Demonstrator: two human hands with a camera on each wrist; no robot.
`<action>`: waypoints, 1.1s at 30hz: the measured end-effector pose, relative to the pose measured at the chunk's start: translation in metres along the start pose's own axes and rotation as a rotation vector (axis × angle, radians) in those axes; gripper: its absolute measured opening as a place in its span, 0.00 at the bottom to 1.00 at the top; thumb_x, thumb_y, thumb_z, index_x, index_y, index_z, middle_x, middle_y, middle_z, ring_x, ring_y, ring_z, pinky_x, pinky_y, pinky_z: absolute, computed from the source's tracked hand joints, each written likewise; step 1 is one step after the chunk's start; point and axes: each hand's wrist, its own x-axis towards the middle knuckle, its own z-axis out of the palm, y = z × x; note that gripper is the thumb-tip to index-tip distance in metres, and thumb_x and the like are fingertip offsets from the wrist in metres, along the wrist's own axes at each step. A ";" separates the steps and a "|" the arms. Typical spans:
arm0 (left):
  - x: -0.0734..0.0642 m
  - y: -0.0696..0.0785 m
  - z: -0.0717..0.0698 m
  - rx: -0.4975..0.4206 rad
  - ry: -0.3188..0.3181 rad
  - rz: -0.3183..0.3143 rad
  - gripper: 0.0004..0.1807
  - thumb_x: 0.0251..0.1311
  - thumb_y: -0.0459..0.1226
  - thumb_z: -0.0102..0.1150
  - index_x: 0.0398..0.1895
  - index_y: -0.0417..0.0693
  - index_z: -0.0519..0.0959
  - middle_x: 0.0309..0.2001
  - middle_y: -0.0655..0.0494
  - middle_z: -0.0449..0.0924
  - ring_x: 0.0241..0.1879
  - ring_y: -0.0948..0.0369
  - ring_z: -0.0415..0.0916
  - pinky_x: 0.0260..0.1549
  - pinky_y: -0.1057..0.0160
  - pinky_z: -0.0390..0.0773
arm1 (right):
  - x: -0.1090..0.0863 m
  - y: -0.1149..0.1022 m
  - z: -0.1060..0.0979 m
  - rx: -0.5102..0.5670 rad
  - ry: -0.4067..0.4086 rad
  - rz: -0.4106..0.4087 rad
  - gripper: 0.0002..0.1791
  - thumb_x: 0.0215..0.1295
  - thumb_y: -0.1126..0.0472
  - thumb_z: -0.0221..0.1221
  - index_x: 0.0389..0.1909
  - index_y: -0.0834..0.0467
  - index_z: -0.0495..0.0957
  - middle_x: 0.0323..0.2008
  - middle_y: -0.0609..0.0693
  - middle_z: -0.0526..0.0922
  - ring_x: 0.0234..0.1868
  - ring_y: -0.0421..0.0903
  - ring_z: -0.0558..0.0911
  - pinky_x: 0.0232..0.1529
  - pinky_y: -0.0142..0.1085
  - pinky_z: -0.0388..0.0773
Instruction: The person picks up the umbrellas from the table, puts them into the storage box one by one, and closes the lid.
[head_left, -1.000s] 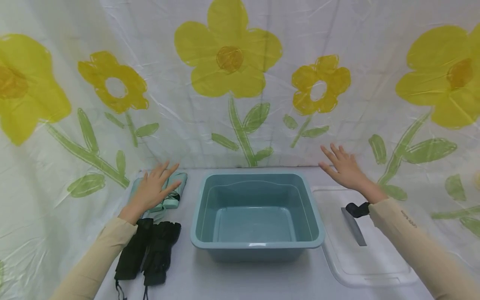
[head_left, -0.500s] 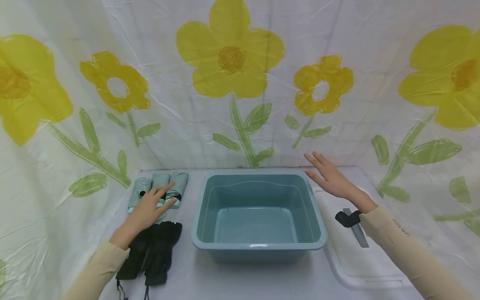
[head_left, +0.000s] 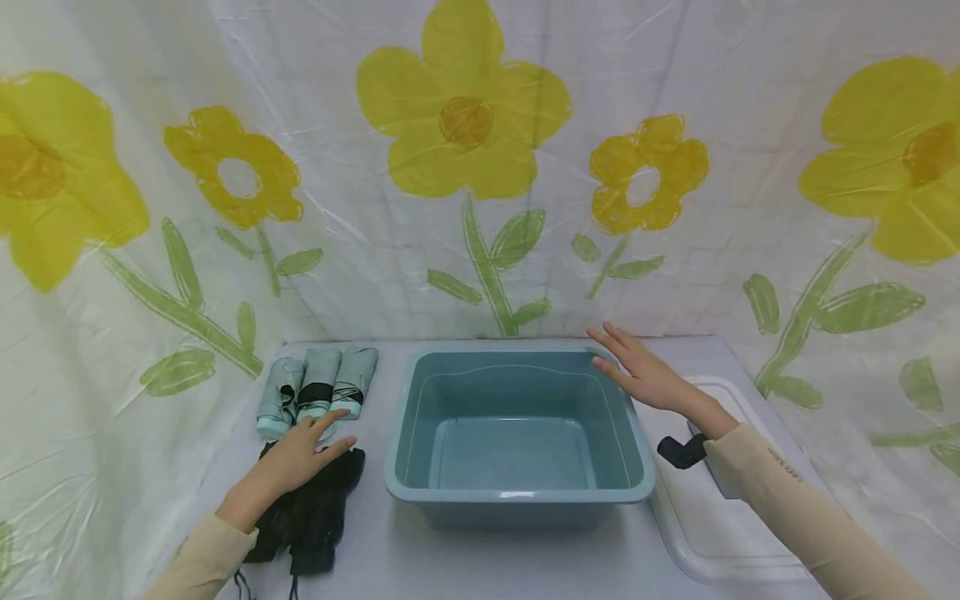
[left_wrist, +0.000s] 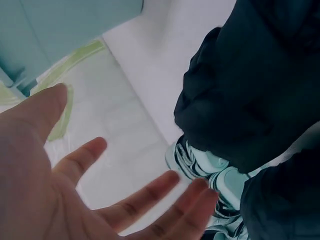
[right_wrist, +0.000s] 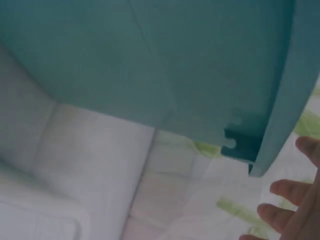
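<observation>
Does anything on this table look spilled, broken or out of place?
Nothing stands out: the blue bin sits upright, the pale green bundles lie in a row, and the white panel lies beside the bin.

Soft diffuse light, faint shadow below blue basin (head_left: 517,511), wrist views dimmer, hazy

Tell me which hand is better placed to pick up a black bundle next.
The left hand, most likely: it is right over the black bundles, fingers spread and holding nothing. The right hand is across the teal bin, by its far right corner.
</observation>
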 end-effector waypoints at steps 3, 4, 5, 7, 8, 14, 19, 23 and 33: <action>-0.004 0.001 0.004 0.026 -0.056 -0.034 0.36 0.61 0.60 0.47 0.66 0.49 0.62 0.55 0.24 0.64 0.46 0.37 0.73 0.37 0.40 0.73 | 0.000 -0.001 0.004 0.015 -0.016 -0.006 0.33 0.70 0.43 0.44 0.72 0.47 0.48 0.72 0.59 0.42 0.70 0.64 0.46 0.59 0.66 0.52; -0.005 0.001 0.005 0.030 -0.072 -0.044 0.36 0.60 0.60 0.47 0.66 0.49 0.62 0.55 0.25 0.65 0.45 0.37 0.74 0.37 0.41 0.73 | 0.000 -0.001 0.005 0.018 -0.020 -0.008 0.33 0.70 0.43 0.44 0.72 0.47 0.48 0.72 0.59 0.42 0.70 0.64 0.46 0.58 0.66 0.52; -0.007 0.001 0.006 0.030 -0.088 -0.053 0.37 0.60 0.60 0.48 0.66 0.49 0.62 0.54 0.24 0.64 0.44 0.38 0.74 0.36 0.41 0.73 | 0.000 -0.001 0.007 0.020 -0.023 -0.011 0.33 0.70 0.43 0.44 0.72 0.47 0.49 0.72 0.59 0.42 0.70 0.64 0.47 0.58 0.67 0.53; -0.009 0.001 0.008 0.038 -0.111 -0.070 0.37 0.59 0.61 0.49 0.66 0.49 0.62 0.54 0.23 0.64 0.42 0.38 0.75 0.35 0.41 0.73 | 0.000 -0.001 0.010 0.026 -0.025 -0.016 0.32 0.70 0.44 0.44 0.72 0.46 0.49 0.72 0.59 0.42 0.70 0.64 0.47 0.58 0.67 0.53; -0.010 0.001 0.009 0.042 -0.117 -0.075 0.37 0.59 0.61 0.49 0.66 0.49 0.63 0.54 0.23 0.63 0.41 0.37 0.75 0.35 0.41 0.73 | 0.000 -0.001 0.011 0.028 -0.027 -0.017 0.32 0.71 0.44 0.44 0.72 0.46 0.49 0.72 0.59 0.42 0.70 0.64 0.47 0.58 0.67 0.53; -0.018 0.004 0.013 0.072 -0.128 -0.106 0.38 0.56 0.60 0.53 0.64 0.49 0.64 0.50 0.23 0.63 0.33 0.42 0.76 0.33 0.42 0.74 | 0.001 -0.004 0.019 0.044 -0.045 -0.015 0.32 0.70 0.43 0.43 0.72 0.47 0.50 0.72 0.60 0.42 0.70 0.65 0.46 0.58 0.68 0.52; -0.025 0.006 0.019 0.073 -0.157 -0.157 0.39 0.53 0.60 0.57 0.65 0.50 0.64 0.47 0.25 0.63 0.23 0.51 0.72 0.27 0.47 0.74 | 0.001 -0.007 0.022 0.033 -0.042 -0.014 0.32 0.70 0.42 0.43 0.72 0.44 0.49 0.72 0.60 0.42 0.70 0.64 0.47 0.57 0.67 0.53; -0.028 0.005 0.024 0.071 -0.162 -0.187 0.40 0.51 0.60 0.59 0.65 0.52 0.62 0.45 0.27 0.63 0.20 0.52 0.70 0.24 0.48 0.74 | 0.001 -0.007 0.024 0.019 -0.029 -0.013 0.31 0.71 0.43 0.43 0.72 0.45 0.50 0.72 0.60 0.42 0.70 0.65 0.48 0.56 0.67 0.55; -0.029 -0.004 0.038 0.023 -0.096 -0.188 0.40 0.50 0.53 0.64 0.65 0.54 0.60 0.41 0.27 0.63 0.20 0.52 0.70 0.19 0.51 0.73 | 0.002 -0.006 0.031 0.033 0.021 -0.041 0.31 0.71 0.46 0.45 0.71 0.50 0.52 0.71 0.63 0.46 0.68 0.67 0.52 0.56 0.67 0.56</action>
